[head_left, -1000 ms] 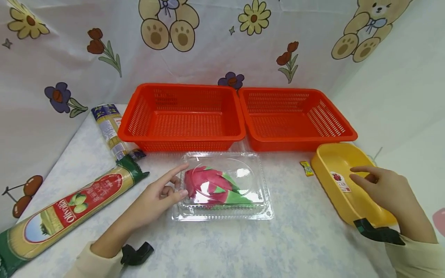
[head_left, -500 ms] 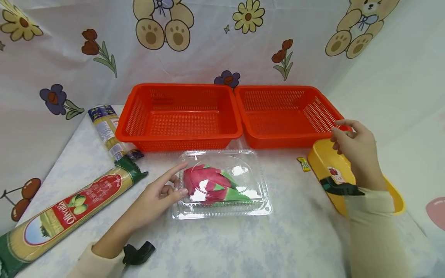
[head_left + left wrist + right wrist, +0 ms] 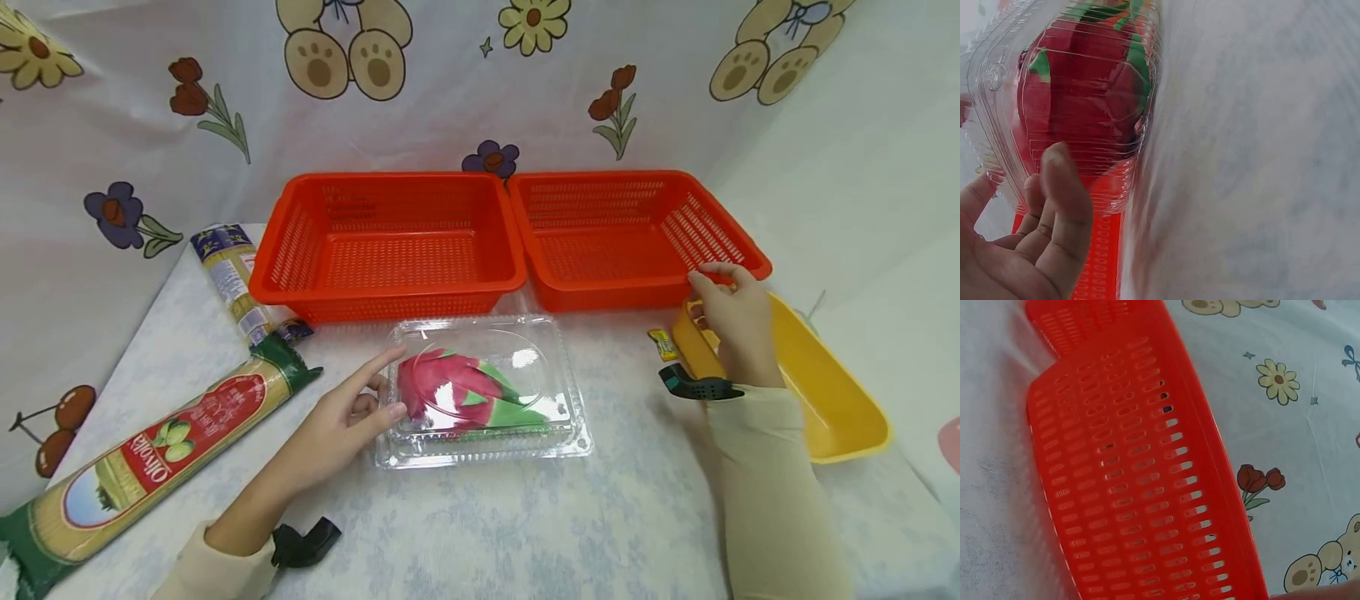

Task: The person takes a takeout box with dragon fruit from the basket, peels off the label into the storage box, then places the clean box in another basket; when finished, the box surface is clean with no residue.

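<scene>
A clear plastic clamshell box [image 3: 540, 342] lies in the middle of the table, with a pink-and-green dragon fruit [image 3: 457, 387] inside. My left hand [image 3: 341, 421] touches the box's left side with index finger and thumb extended; its other fingers bend loosely, as the left wrist view also shows. Over at the right, my right hand [image 3: 731, 312] pinches the front rim of the right red basket [image 3: 592, 296] near its right corner. That basket's slotted wall [image 3: 1129, 481] fills much of the right wrist view, where only a strip of the hand appears at the lower edge.
A second red basket [image 3: 390, 296] stands left of the first. The yellow tray [image 3: 840, 400] sits beneath the right forearm, with a small yellow candy packet [image 3: 663, 344] beside it. A long spaghetti pack [image 3: 157, 454] and further pasta packs [image 3: 228, 275] lie at left.
My right hand has left the space over the yellow tray and gone forward and left to the red basket's rim. The tray's near end has shifted right. The left hand stays at the box.
</scene>
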`<state>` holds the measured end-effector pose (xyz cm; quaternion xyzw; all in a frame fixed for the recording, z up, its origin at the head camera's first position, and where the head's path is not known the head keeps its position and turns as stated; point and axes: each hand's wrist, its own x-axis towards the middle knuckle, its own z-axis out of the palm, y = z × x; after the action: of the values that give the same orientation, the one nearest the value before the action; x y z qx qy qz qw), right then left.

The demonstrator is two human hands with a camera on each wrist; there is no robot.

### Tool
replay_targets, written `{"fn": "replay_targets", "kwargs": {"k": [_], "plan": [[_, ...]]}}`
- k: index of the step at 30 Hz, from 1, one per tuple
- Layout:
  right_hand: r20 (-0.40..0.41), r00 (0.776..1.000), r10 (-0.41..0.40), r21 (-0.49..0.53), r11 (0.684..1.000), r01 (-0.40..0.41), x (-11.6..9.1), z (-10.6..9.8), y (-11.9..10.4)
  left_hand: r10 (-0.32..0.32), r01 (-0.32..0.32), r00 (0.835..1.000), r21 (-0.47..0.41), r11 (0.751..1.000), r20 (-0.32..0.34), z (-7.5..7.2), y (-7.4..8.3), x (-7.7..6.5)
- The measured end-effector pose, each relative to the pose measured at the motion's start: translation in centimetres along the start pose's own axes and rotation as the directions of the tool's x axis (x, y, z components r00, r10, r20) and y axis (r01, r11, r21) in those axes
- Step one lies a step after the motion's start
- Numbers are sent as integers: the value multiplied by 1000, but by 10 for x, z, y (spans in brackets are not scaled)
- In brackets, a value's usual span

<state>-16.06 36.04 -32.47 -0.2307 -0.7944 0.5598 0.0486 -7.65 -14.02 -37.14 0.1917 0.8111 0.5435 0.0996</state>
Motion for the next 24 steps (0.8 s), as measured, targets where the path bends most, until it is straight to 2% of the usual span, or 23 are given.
{"fn": "replay_targets", "kwargs": {"k": [4,7,12,19,24], "plan": [[-21,999,35,158,987,-31,0,1,1,-7,7,1000,-15,1000,-11,1,-2,-3],[-51,997,51,233,972,-37,0,-2,3,-18,17,1000,-27,999,-21,1,0,-2],[-61,997,50,220,975,-36,0,-4,5,-44,41,998,-74,996,-40,0,4,-4],[-57,995,81,236,970,-65,2,-5,3,-38,29,997,-134,991,-64,2,6,-2],[-52,994,100,254,964,-83,3,-7,3,-44,33,998,-202,979,-50,5,12,-2]]}}
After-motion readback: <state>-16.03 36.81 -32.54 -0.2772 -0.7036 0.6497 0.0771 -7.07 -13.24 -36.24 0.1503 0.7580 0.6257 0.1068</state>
